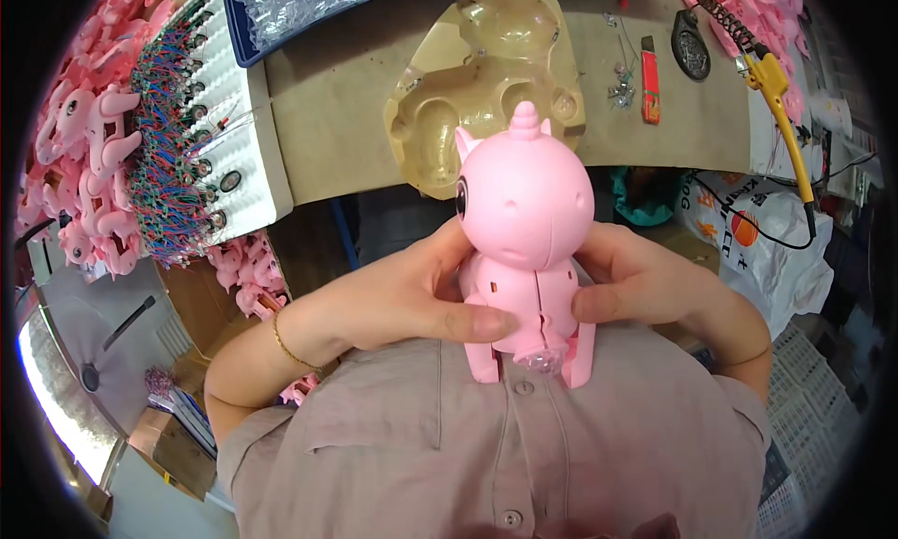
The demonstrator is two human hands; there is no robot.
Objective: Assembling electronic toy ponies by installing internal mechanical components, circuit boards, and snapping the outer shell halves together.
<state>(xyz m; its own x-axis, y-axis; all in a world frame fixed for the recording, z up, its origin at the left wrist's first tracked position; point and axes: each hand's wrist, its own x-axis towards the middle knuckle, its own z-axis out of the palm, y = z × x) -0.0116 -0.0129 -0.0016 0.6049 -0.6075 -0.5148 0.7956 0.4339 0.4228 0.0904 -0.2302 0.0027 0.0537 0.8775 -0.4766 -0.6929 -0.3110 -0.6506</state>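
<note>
Unicorn toy (524, 230) upright at chest, off counter (346, 90) | left hand (412, 296) grip closed on its flank, thumb across belly seam | right hand (636, 282) grip clamps other side, steadying halves | clear mould (486, 71) beyond

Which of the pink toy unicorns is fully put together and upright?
The pink unicorn held between the left hand and right hand. It has head, horn and legs joined; the pink parts piled at left are loose pieces.
</note>
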